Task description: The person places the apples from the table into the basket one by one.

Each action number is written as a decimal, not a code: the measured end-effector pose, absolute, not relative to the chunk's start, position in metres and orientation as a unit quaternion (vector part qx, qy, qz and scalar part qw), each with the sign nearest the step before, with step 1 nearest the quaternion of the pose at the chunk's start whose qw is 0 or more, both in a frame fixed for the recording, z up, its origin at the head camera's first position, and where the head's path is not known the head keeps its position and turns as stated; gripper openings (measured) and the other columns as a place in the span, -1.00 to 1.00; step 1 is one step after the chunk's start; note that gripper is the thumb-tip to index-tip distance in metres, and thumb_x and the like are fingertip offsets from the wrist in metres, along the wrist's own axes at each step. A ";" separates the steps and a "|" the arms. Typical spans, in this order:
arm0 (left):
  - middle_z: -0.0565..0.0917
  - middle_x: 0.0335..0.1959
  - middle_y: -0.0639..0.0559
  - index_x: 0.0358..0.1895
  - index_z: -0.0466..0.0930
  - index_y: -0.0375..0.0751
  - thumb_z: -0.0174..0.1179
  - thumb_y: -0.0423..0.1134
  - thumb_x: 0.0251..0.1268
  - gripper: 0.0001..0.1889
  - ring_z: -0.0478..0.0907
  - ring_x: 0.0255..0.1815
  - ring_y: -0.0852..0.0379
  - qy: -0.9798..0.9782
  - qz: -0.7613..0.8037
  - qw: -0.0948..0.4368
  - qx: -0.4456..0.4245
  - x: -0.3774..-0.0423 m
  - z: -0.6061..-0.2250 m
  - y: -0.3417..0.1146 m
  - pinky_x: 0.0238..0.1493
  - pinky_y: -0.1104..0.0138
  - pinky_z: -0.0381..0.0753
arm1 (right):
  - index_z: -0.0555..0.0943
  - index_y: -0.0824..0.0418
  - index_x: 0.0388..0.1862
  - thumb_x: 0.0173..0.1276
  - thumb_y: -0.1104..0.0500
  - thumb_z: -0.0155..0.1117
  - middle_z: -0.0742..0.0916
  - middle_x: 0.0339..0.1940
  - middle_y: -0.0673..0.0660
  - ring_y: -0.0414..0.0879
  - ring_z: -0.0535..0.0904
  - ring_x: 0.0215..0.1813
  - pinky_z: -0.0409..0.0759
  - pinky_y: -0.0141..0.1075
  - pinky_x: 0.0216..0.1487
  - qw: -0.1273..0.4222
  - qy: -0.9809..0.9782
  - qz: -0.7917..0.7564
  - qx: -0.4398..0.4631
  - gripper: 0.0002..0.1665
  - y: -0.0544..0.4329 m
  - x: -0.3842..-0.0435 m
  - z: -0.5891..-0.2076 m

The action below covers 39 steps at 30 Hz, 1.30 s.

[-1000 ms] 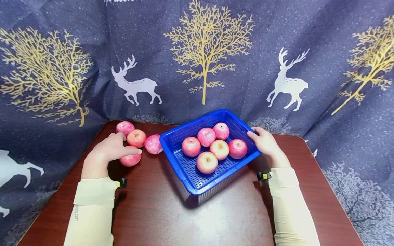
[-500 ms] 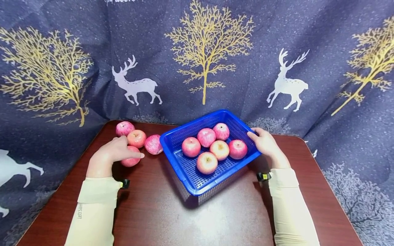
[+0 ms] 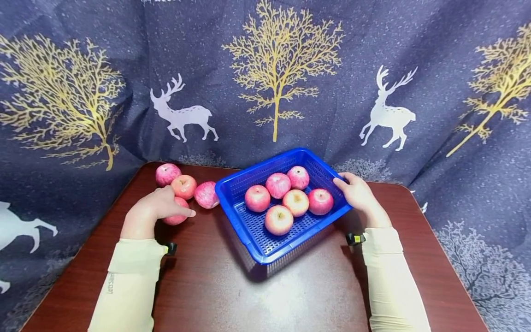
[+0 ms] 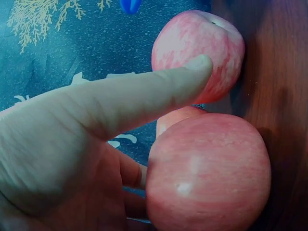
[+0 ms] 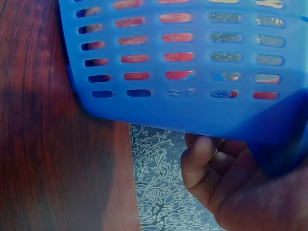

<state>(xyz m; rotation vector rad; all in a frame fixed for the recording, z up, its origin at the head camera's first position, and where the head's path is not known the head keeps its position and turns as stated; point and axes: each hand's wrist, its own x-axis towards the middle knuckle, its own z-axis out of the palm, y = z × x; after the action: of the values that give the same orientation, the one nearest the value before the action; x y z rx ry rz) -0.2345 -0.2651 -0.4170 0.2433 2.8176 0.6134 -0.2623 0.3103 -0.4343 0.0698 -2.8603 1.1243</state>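
Left hand (image 3: 155, 205) at apple (image 4: 209, 175), thumb straight, not clasped; toward far left corner of counter (image 3: 207, 286). Right hand (image 3: 357, 192) grips basket (image 3: 304, 235), six apples (image 3: 296, 203) inside.

Left hand (image 3: 159, 204) partly hid apple (image 3: 174, 219) just beside it; right wrist view cut off basket (image 5: 199, 67) above right hand (image 5: 245, 192).

The basket (image 3: 249, 179) stood on the table (image 3: 199, 286) with six apples (image 3: 279, 220) inside; four loose apples (image 3: 184, 186) lay left of it, the left hand (image 3: 153, 206) at the frontmost, the right hand (image 3: 360, 194) at the basket's right end, the cloth (image 3: 207, 37) behind
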 end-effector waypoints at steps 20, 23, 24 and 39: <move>0.61 0.31 -0.59 0.35 0.50 -0.68 0.61 0.15 0.18 -0.02 0.60 0.27 -0.48 0.966 0.193 0.146 0.086 -0.241 -0.429 -0.261 0.41 -0.28 0.53 | 0.57 0.39 0.49 0.79 -0.09 0.10 0.70 0.33 0.45 0.30 0.64 0.24 0.49 0.16 0.37 0.029 -0.922 0.385 0.019 -0.37 0.308 -0.262 -0.432; 0.67 0.24 -0.54 0.26 0.58 -0.63 0.62 0.12 0.18 -0.12 0.64 0.20 -0.43 0.966 0.195 0.146 0.090 -0.242 -0.430 -0.260 0.37 -0.25 0.56 | 0.57 0.39 0.49 0.79 -0.09 0.11 0.70 0.34 0.46 0.31 0.64 0.24 0.49 0.17 0.37 0.030 -0.922 0.387 0.017 -0.37 0.308 -0.262 -0.432; 0.69 0.20 -0.51 0.23 0.60 -0.62 0.62 0.12 0.18 -0.15 0.65 0.17 -0.41 0.965 0.196 0.146 0.091 -0.242 -0.430 -0.260 0.36 -0.25 0.57 | 0.57 0.39 0.49 0.79 -0.09 0.10 0.70 0.34 0.46 0.30 0.64 0.25 0.49 0.17 0.37 0.031 -0.923 0.383 0.018 -0.36 0.308 -0.262 -0.432; 0.77 -0.14 -0.25 -0.06 0.68 -0.41 0.69 0.12 0.01 -0.32 0.69 -0.11 -0.24 0.966 0.196 0.143 0.090 -0.262 -0.454 -0.275 0.14 -0.15 0.67 | 0.57 0.39 0.50 0.79 -0.10 0.10 0.71 0.31 0.45 0.30 0.65 0.22 0.48 0.18 0.37 0.034 -0.928 0.370 0.015 -0.35 0.306 -0.255 -0.433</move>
<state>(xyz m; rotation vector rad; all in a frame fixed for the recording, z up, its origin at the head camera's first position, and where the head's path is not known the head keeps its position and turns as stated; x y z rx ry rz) -0.2616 -0.2749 -0.4544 0.2605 2.7856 0.5645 -0.2548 0.3059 -0.4327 0.0476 -2.8543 1.1368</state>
